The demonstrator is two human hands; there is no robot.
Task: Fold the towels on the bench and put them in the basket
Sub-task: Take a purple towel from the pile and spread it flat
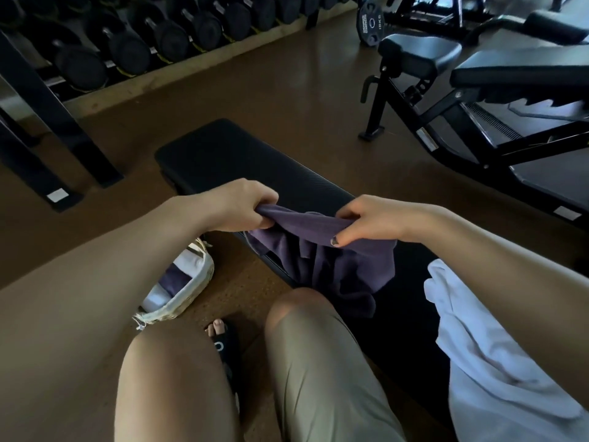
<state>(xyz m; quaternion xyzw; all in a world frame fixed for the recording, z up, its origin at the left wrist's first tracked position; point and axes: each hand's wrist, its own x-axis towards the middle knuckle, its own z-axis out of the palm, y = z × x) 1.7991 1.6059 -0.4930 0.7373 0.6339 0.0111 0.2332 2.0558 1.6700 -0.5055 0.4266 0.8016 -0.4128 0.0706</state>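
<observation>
A purple towel [344, 266] hangs crumpled over the black flat bench [242, 154], held up by its top edge. My left hand [242, 204] grips one end of that edge and my right hand [373, 223] pinches the other end. A white towel [484, 352] lies in a heap on the bench to the right, partly under my right forearm. The woven basket [191, 291] stands on the floor left of the bench, below my left arm, with folded white and purple cloth inside.
My knees and a sandalled foot [223, 342] fill the lower middle. A dumbbell rack [127, 46] runs along the far left. An adjustable bench [478, 100] and a weight plate [371, 22] stand at the far right. Brown floor lies between.
</observation>
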